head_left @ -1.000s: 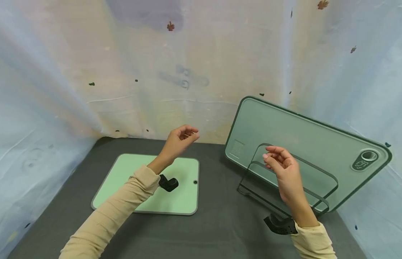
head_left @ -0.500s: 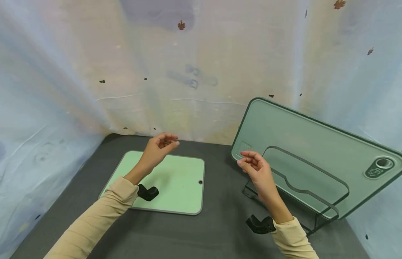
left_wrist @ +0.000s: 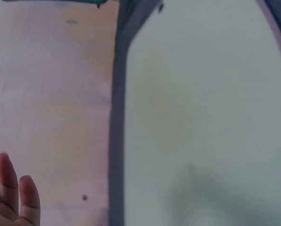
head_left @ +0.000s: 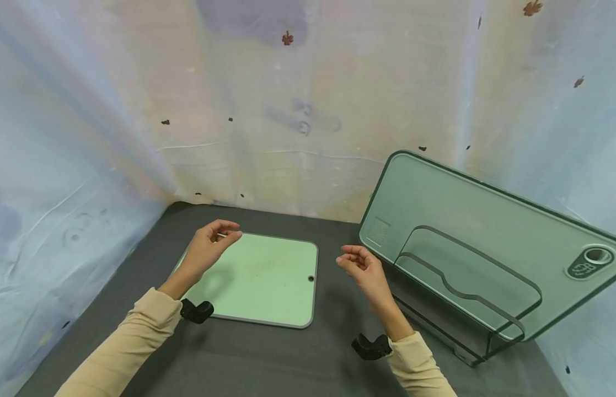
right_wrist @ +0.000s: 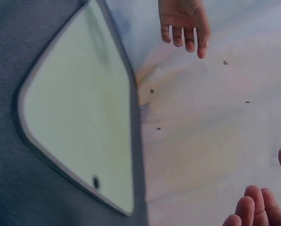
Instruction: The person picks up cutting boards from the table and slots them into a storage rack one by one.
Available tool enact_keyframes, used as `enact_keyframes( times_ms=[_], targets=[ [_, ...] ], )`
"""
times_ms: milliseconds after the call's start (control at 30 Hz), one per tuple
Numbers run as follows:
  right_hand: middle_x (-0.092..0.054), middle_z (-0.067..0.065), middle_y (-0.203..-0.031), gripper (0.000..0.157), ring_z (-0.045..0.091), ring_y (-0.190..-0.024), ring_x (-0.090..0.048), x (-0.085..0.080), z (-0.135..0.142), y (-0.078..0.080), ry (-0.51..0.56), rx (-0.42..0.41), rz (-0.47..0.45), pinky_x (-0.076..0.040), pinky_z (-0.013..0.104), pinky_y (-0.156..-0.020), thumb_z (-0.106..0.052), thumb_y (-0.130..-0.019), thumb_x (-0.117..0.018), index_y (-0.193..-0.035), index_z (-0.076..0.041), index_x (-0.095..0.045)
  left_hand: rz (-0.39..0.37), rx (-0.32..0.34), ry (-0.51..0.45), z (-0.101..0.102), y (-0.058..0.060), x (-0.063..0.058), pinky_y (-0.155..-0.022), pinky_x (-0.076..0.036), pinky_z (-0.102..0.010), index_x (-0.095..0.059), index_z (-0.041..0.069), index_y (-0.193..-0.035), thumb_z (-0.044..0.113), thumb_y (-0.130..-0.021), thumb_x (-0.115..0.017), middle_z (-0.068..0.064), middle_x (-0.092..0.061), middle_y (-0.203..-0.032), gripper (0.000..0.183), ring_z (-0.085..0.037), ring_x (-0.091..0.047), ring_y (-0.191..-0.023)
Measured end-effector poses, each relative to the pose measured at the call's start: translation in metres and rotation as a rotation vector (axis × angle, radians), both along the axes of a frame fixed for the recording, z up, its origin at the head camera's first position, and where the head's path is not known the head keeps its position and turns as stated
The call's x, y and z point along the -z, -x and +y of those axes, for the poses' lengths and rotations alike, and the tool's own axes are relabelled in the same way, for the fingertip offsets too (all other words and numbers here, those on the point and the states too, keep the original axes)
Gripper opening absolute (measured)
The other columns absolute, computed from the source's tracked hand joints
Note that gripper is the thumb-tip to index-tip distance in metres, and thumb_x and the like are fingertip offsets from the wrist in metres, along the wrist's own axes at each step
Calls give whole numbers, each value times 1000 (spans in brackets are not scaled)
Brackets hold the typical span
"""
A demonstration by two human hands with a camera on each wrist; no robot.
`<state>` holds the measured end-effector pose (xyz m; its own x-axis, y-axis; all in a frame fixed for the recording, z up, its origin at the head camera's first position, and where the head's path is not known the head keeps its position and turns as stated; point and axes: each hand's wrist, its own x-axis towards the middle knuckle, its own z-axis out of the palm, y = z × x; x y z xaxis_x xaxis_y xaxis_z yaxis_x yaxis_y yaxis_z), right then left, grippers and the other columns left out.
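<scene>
A light green cutting board (head_left: pixel 268 275) with a grey rim and a small hole near its right edge lies flat on the dark cloth. Above its left part hovers my left hand (head_left: pixel 203 251), fingers loosely bent and holding nothing. My right hand (head_left: pixel 367 273) hangs in the air between this board and the rack, also holding nothing, its fingers relaxed. A larger green cutting board (head_left: pixel 466 220) leans tilted in a dark wire rack (head_left: pixel 451 286) on the right. In the right wrist view, the left hand (right_wrist: pixel 184 23) shows at the top, over the flat board (right_wrist: pixel 84 117).
Dark grey cloth (head_left: pixel 268 364) covers the table. A pale patterned curtain (head_left: pixel 308 99) with small leaf prints hangs behind and at both sides, close to the table's far edge.
Both hands have moved left and somewhat down, the right one away from the rack and the left one toward the flat board's left side. The head view has shifted slightly.
</scene>
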<state>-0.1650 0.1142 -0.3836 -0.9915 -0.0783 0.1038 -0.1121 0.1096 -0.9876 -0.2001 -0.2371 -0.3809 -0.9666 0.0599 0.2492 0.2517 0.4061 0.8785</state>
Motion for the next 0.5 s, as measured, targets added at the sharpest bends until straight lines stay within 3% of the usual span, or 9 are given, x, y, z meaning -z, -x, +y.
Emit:
enact_keyframes(
  times_ms=[133,267,500],
  targets=[
    [-60,11,-106,33,25,-97,-57,13,-8,2,-20,16,-17,-47,30,-82,-15,-93,-68,-122,-2,-59,-13,-27,26,-12,-4,12,-67,-46,-35,-62,5,-121,35,-96,-62,-12,-58,-107,38,-26,-53,-90],
    [-61,11,-106,34,24,-97,-57,24,-12,4,-23,42,-27,-46,40,-87,-15,-92,-69,-122,-2,-59,-10,-75,74,-24,-5,23,-69,-46,-36,-62,6,-120,37,-96,-62,-12,-59,-107,39,-25,-54,-91],
    [-63,7,-103,37,20,-96,-58,42,-17,10,-82,78,-56,-47,36,-83,-18,-91,-71,-124,-5,-61,-48,-142,132,-43,-6,38,-67,-47,-38,-61,7,-122,40,-96,-61,-13,-59,-107,43,-27,-54,-90]
  ],
)
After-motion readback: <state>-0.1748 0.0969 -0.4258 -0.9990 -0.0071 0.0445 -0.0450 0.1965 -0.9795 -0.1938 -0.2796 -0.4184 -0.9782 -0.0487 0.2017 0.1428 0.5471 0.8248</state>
